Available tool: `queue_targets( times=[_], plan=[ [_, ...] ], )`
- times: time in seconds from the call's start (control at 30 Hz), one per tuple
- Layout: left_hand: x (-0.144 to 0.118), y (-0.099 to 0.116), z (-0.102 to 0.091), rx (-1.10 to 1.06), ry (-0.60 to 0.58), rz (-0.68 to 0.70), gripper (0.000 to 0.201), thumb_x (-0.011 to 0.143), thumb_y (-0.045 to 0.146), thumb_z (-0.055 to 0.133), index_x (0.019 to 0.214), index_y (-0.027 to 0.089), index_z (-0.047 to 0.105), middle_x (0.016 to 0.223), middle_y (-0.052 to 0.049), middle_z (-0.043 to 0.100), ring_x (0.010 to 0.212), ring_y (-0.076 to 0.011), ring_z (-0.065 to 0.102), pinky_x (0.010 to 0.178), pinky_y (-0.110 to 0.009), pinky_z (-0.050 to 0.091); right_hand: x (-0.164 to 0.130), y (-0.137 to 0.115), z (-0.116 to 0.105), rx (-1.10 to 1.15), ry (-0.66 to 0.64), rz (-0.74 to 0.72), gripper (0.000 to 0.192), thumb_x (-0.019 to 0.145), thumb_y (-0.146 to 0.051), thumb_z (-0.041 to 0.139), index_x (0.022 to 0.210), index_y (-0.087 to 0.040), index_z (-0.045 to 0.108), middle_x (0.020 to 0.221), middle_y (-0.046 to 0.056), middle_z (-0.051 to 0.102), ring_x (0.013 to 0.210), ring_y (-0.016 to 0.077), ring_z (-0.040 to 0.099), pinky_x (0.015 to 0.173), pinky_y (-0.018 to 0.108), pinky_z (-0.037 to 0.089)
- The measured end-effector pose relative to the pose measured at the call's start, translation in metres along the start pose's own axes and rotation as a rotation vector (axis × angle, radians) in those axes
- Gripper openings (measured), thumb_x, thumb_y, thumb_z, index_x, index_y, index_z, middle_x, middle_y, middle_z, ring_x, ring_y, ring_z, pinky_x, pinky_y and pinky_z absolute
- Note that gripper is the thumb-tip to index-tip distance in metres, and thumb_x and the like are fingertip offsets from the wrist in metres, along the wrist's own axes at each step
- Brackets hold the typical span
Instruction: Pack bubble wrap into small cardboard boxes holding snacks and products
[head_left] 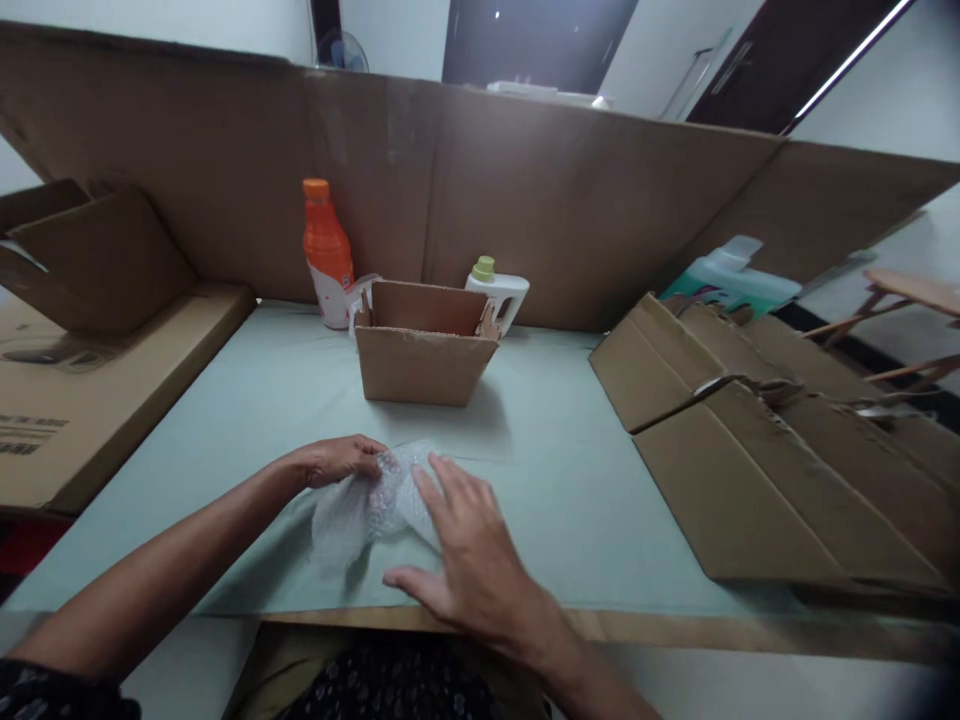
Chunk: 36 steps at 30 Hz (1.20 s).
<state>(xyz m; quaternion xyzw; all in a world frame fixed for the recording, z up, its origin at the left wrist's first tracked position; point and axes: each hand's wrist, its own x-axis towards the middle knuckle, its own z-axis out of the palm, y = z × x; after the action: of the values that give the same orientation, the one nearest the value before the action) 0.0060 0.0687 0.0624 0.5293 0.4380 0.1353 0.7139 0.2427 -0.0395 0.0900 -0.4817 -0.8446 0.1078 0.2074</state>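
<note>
Both hands work the bubble wrap just in front of the small open box: left hand pinching its edge, right hand spread flat. Keep pressing while you smooth.

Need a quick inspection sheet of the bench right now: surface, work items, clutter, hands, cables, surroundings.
Surface: pale green tabletop.
Work items: crumpled clear bubble wrap at the front edge; small open brown cardboard box behind it.
Clutter: orange plastic bottle, white jug with green cap, flattened cardboard stack.
Hands: left hand grips the wrap; right hand lies flat on it.
Cables: nothing seen.
Surroundings: tall cardboard screen.
</note>
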Motion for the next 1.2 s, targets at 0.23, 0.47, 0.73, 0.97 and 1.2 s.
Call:
queue_targets(
  times=[0.23, 0.47, 0.73, 0.97, 1.2],
  plan=[
    [-0.017, -0.015, -0.005, 0.18, -0.089, -0.093, 0.023, 0.06, 0.024, 0.06, 0.077, 0.022, 0.074, 0.07, -0.003, 0.073, 0.056, -0.0193, 0.063, 0.052, -0.027, 0.047, -0.02, 0.059, 0.058, 0.098, 0.059, 0.205, 0.028, 0.092, -0.012, 0.047, 0.105, -0.019, 0.072, 0.123, 0.015, 0.073, 0.118, 0.0313, 0.065, 0.1, 0.049, 0.047],
    [-0.014, -0.005, -0.03, 0.535, 0.02, -0.102, 0.036, 0.061, 0.027, 0.061, 0.094, 0.016, 0.072, 0.079, -0.006, 0.073, 0.074, -0.0264, 0.068, 0.068, -0.036, 0.055, -0.019, 0.113, -0.006, 0.579, 0.048, 0.519, 0.036, 0.089, -0.051, 0.051, 0.079, -0.019, 0.063, 0.073, 0.004, 0.067, 0.07, 0.0204, 0.063, 0.064, 0.03, 0.048],
    [-0.018, -0.027, 0.008, 1.275, 0.8, 0.734, 0.064, 0.095, 0.021, 0.054, 0.155, 0.025, 0.031, 0.161, -0.017, 0.036, 0.15, -0.0353, 0.031, 0.118, -0.057, 0.03, -0.021, 0.114, -0.006, -0.227, 0.324, 0.307, 0.038, 0.097, -0.036, 0.048, 0.127, -0.018, 0.062, 0.131, 0.016, 0.067, 0.118, 0.032, 0.062, 0.094, 0.049, 0.048],
    [-0.002, -0.076, 0.038, 1.421, 0.246, 0.73, 0.082, 0.099, 0.054, 0.047, 0.162, 0.018, 0.007, 0.161, -0.016, 0.038, 0.151, -0.0315, 0.032, 0.123, -0.055, 0.024, 0.027, 0.073, 0.064, -0.096, -0.069, -0.095, 0.051, 0.092, -0.019, 0.057, 0.141, -0.008, 0.054, 0.149, 0.019, 0.054, 0.139, 0.0332, 0.049, 0.107, 0.051, 0.048],
    [-0.02, -0.038, -0.031, 1.137, 0.809, 0.741, 0.065, 0.099, 0.028, 0.053, 0.158, 0.029, 0.027, 0.161, -0.014, 0.037, 0.138, -0.0325, 0.05, 0.104, -0.05, 0.052, 0.024, 0.13, -0.018, -0.036, 0.316, 0.13, 0.031, 0.099, -0.029, 0.054, 0.128, -0.019, 0.062, 0.1, 0.008, 0.076, 0.082, 0.0207, 0.071, 0.074, 0.037, 0.059]
  ],
)
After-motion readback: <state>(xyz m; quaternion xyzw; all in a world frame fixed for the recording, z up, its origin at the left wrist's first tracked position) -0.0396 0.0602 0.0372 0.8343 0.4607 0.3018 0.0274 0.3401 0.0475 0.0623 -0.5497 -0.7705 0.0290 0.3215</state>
